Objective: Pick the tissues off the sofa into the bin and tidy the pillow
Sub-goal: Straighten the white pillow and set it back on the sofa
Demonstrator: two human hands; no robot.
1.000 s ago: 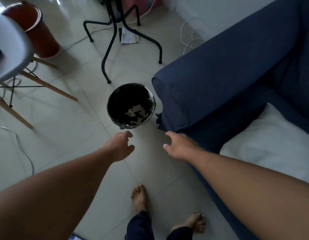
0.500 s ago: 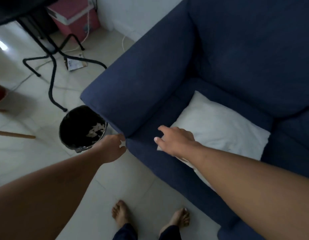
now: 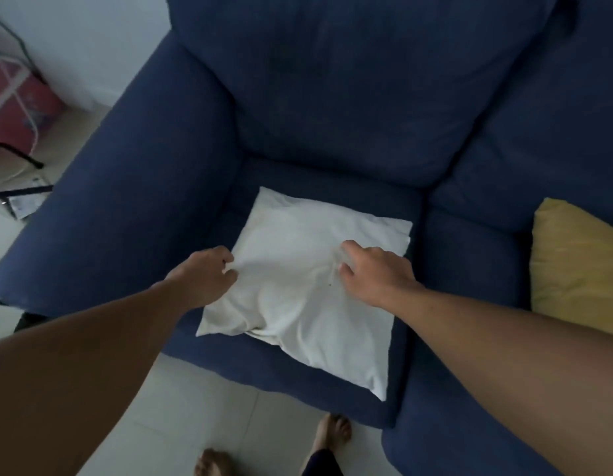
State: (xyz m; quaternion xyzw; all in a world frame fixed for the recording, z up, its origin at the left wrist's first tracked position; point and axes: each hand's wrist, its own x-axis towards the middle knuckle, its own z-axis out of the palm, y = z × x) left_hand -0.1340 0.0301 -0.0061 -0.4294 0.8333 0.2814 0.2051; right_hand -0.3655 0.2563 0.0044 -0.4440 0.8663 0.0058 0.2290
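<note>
A white pillow (image 3: 298, 304) lies flat and rumpled on the left seat of the dark blue sofa (image 3: 332, 97). My left hand (image 3: 203, 273) pinches the pillow's left edge, fingers closed on the fabric. Over the pillow's upper right part, my right hand (image 3: 370, 273) has its fingers curled into the cloth, which puckers there. No tissues show on the sofa, and the bin is out of view.
A yellow cushion (image 3: 580, 266) leans on the right seat. The sofa's left armrest (image 3: 126, 201) is beside my left arm. On the floor at far left are a pink box (image 3: 19, 111), black stand legs (image 3: 19, 159) and a paper (image 3: 26, 202). My bare feet (image 3: 332, 434) stand on pale tiles.
The view swung right from the bin to the sofa seat. Both hands moved from beside the bin onto the white pillow and closed on its fabric.
</note>
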